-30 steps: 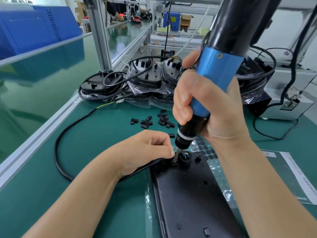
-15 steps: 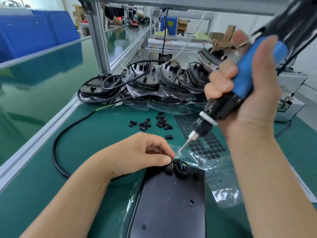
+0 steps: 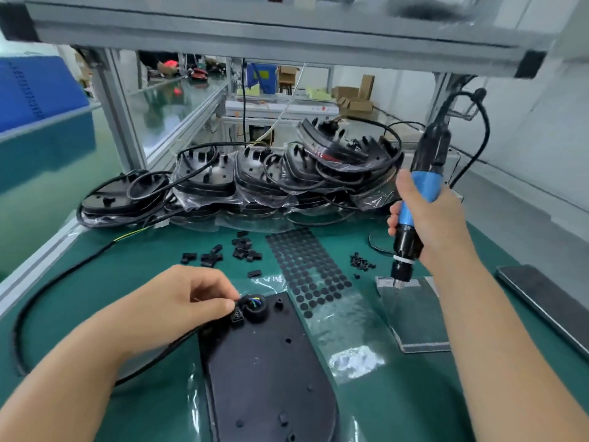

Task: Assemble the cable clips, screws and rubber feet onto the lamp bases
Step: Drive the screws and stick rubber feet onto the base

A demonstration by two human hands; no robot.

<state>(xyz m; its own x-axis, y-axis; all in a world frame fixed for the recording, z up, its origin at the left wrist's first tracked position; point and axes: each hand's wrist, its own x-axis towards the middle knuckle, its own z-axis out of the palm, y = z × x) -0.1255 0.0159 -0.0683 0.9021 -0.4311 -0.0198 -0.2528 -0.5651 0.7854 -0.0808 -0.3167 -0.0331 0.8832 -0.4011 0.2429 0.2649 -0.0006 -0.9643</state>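
A black lamp base (image 3: 271, 371) lies flat on the green mat in front of me. My left hand (image 3: 178, 304) pinches a small black cable clip (image 3: 236, 315) at the base's far end, beside the round wire grommet (image 3: 255, 306). My right hand (image 3: 428, 218) grips a blue and black electric screwdriver (image 3: 414, 215), held upright with its tip over a small clear block (image 3: 396, 282) at the right. Loose black screws (image 3: 361, 261) lie just left of the tip. A sheet of round black rubber feet (image 3: 306, 266) lies between the two hands.
Several loose cable clips (image 3: 229, 253) lie beyond my left hand. A pile of bagged lamp bases (image 3: 255, 183) with coiled cords fills the back of the bench. A black cable (image 3: 47, 291) loops at left. A dark flat device (image 3: 545, 301) lies at right.
My right hand has lifted the screwdriver off the base and carried it right, down to the clear block. My left hand stays on the clip.
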